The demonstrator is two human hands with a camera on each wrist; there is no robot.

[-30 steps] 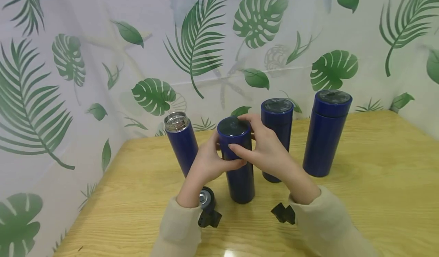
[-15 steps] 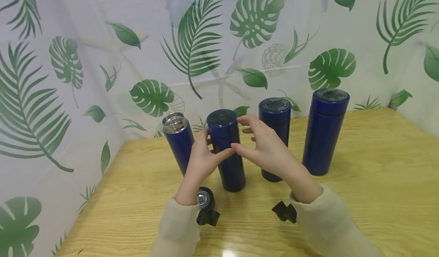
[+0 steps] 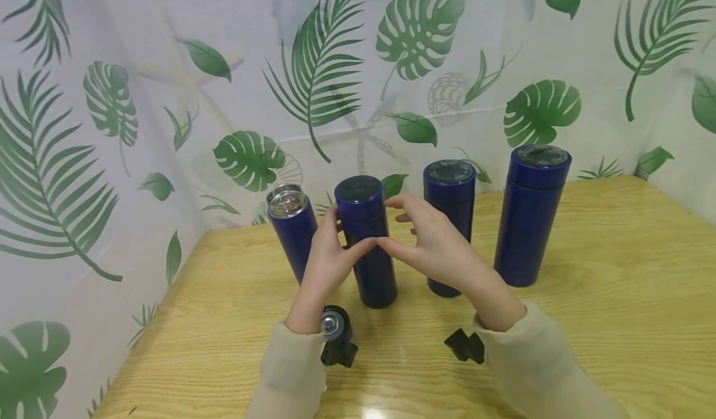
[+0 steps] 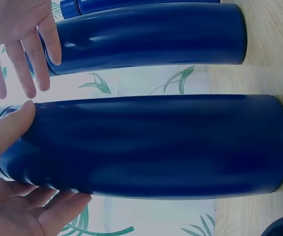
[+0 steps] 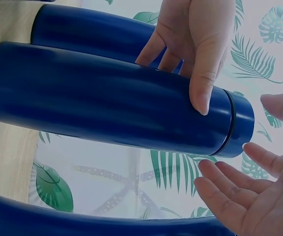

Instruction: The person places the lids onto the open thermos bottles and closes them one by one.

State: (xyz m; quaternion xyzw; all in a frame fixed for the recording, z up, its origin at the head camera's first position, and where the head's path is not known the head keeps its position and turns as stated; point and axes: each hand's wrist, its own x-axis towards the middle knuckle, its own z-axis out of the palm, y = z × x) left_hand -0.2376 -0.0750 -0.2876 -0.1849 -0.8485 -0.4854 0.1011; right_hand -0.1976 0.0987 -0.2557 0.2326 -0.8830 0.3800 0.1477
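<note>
My left hand grips the upper body of a dark blue thermos with a black-topped lid on. In the left wrist view, its thumb and fingers lie on either side of the thermos, which stands upright on the table. My right hand is on the other side of the lid, fingers spread and loosely bent, holding nothing. The right wrist view shows its fingertips close to the lid. To the left stands a lidless thermos with a steel mouth, partly behind my left hand.
Two more blue thermoses with lids stand to the right, one behind my right hand and one farther right. A round black lid-like piece with a metal centre lies by my left wrist. A leaf-patterned cloth hangs behind the wooden table.
The gripped thermos has moved back and left, toward the lidless one. My right hand has come off its lid, while my left hand keeps its grip.
</note>
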